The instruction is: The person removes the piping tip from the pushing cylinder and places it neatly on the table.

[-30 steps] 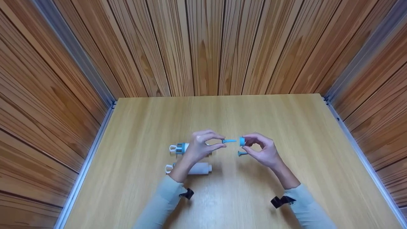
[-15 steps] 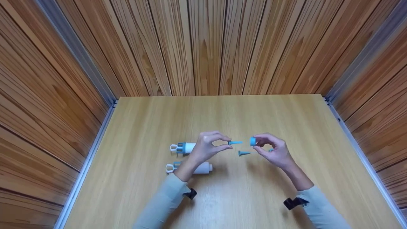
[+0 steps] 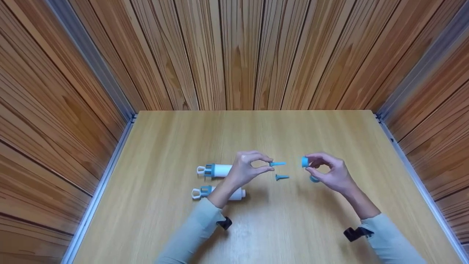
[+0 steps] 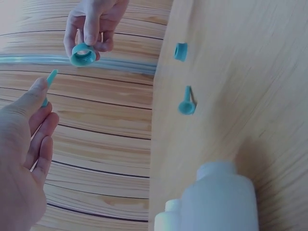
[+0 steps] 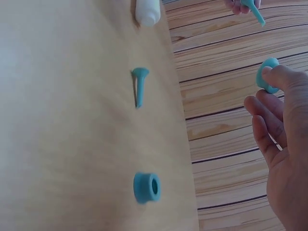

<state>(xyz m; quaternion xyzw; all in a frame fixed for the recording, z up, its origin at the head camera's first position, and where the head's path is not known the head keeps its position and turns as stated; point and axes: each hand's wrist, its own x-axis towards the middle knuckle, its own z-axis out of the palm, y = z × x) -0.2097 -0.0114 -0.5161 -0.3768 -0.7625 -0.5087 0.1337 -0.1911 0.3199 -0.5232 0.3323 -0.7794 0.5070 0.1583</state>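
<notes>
Between thumb and fingertips my left hand [image 3: 246,170] pinches a teal tapered nozzle [image 3: 278,163], its narrow end toward the right. My right hand [image 3: 331,172] pinches a teal threaded ring cap [image 3: 305,162], apart from the nozzle; the left wrist view shows the open ring of this cap [image 4: 83,55]. A second nozzle [image 3: 282,177] lies on the table below the gap between the hands. Under my right hand a second ring cap [image 5: 147,187] lies on the table, partly hidden in the head view.
Two white cylinders with teal collars and white loop handles, a far one [image 3: 222,170] and a near one [image 3: 238,194], lie at the left, partly behind my left arm. Wooden panel walls [image 3: 238,55] enclose the tabletop [image 3: 176,146] at the back and sides.
Both hands have moved right, the right hand farther, so the gap between nozzle and cap has widened. The nozzle and cap on the table have come more into view.
</notes>
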